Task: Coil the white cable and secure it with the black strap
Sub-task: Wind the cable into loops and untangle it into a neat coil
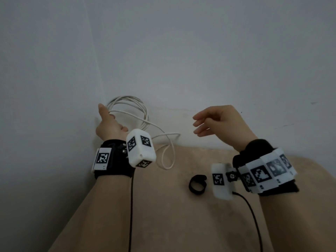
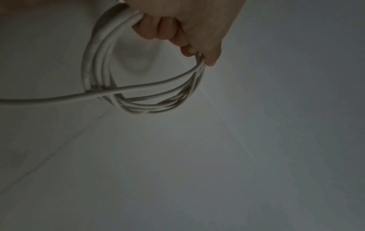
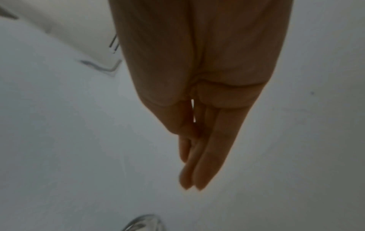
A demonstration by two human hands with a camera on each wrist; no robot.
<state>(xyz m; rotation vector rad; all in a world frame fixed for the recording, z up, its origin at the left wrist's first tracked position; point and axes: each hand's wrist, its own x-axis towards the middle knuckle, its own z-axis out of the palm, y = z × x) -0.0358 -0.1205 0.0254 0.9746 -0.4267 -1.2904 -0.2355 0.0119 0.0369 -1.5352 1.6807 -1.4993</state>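
Observation:
My left hand (image 1: 109, 124) is raised at the left and grips several loops of the white cable (image 1: 131, 106). In the left wrist view its curled fingers (image 2: 162, 29) close round the white cable coil (image 2: 94, 62), with one loose strand running off to the left. The cable's free tail (image 1: 168, 153) hangs down in a loop onto the beige table (image 1: 172, 224). My right hand (image 1: 214, 120) hovers to the right, fingers straight and holding nothing; its fingers (image 3: 205, 156) point away in the right wrist view. The black strap (image 1: 197, 184) lies curled in a ring on the table.
A pale wall (image 1: 181, 51) rises right behind the table, with a corner line at the left. Black wires run from both wrist cameras down toward the near edge. A blurred glassy object (image 3: 144, 223) shows at the bottom of the right wrist view.

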